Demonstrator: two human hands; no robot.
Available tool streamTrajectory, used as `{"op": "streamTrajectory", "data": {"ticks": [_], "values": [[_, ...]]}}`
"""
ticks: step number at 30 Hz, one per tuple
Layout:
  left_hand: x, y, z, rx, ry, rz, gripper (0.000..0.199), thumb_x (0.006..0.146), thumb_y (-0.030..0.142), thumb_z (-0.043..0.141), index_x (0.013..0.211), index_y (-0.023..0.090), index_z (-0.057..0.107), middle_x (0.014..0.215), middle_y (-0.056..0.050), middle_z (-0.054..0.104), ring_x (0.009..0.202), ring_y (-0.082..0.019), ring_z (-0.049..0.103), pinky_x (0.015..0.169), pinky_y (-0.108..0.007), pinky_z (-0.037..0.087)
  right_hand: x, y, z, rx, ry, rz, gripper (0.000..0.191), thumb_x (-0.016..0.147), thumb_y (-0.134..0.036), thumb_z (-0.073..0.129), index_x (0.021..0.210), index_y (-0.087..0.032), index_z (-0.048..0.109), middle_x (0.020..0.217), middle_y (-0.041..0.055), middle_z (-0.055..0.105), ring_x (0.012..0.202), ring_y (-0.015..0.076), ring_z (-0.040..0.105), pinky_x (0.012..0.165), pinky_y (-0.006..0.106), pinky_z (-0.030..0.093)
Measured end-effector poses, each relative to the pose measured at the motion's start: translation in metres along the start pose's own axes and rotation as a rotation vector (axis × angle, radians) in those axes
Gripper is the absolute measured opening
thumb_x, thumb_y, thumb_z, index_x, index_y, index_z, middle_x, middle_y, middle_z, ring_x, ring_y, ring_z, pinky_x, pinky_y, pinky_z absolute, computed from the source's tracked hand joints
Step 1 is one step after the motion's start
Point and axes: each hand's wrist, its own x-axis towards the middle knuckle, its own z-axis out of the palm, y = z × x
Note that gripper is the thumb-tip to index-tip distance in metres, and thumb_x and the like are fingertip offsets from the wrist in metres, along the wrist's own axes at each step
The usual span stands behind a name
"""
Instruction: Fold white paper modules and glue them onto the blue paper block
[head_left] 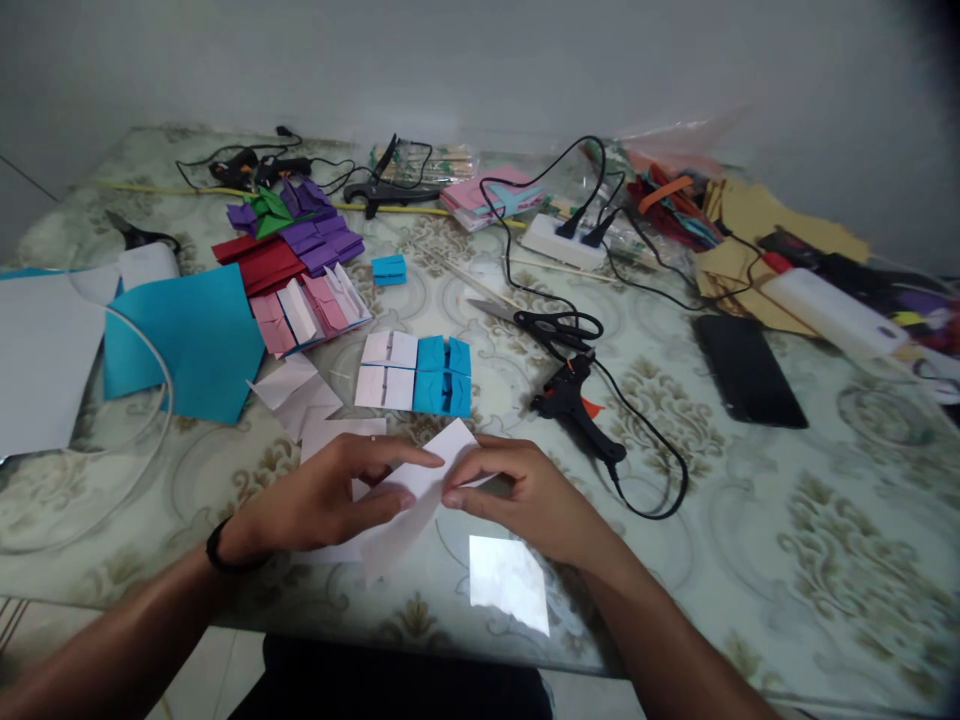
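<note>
A sheet of white paper [420,490] is held up just above the near part of the table, bent along its length. My left hand [352,485] grips its left side between thumb and fingers. At the upper right edge my right hand [510,490] pinches the same paper between thumb and forefinger. Beneath my left hand lies another white sheet [330,435], partly covered. Just beyond my hands sit folded white paper pieces [386,370] beside folded blue paper pieces [444,375], set edge to edge.
A black glue gun [577,405] and its looping cord lie to the right, near scissors [555,320]. Farther right are a phone [748,370] and a power strip [564,242]. Blue paper [184,345] and folded pink pieces [322,305] lie left. The table [675,600] ends close to me.
</note>
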Motion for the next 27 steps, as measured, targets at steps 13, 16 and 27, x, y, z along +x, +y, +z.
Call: {"op": "streamTrajectory", "data": {"ticks": [13, 16, 27], "values": [[0.003, -0.001, 0.013, 0.065, 0.104, -0.047, 0.03, 0.089, 0.019, 0.072, 0.118, 0.025, 0.072, 0.098, 0.002, 0.076, 0.071, -0.011, 0.056, 0.065, -0.021, 0.046, 0.001, 0.001, 0.025, 0.285, 0.294, 0.232, 0.062, 0.078, -0.032, 0.089, 0.13, -0.031, 0.054, 0.094, -0.0032, 0.067, 0.06, 0.0121, 0.064, 0.057, 0.027, 0.056], [0.003, -0.005, 0.015, 0.024, 0.158, -0.073, 0.03, 0.091, 0.023, 0.072, 0.122, 0.026, 0.071, 0.107, 0.0, 0.076, 0.075, -0.011, 0.058, 0.069, -0.022, 0.049, 0.003, 0.002, 0.025, 0.46, 0.269, 0.213, 0.071, 0.075, -0.034, 0.092, 0.131, -0.033, 0.048, 0.093, -0.0057, 0.066, 0.056, 0.0111, 0.066, 0.056, 0.029, 0.06], [0.003, 0.001, 0.019, -0.03, 0.126, -0.038, 0.018, 0.097, 0.032, 0.069, 0.108, 0.02, 0.077, 0.091, -0.002, 0.077, 0.067, -0.011, 0.057, 0.059, -0.022, 0.045, 0.004, 0.007, 0.035, 0.589, 0.191, 0.244, 0.057, 0.078, -0.038, 0.091, 0.118, -0.026, 0.053, 0.08, -0.0067, 0.069, 0.046, 0.0079, 0.06, 0.043, 0.023, 0.053]]}}
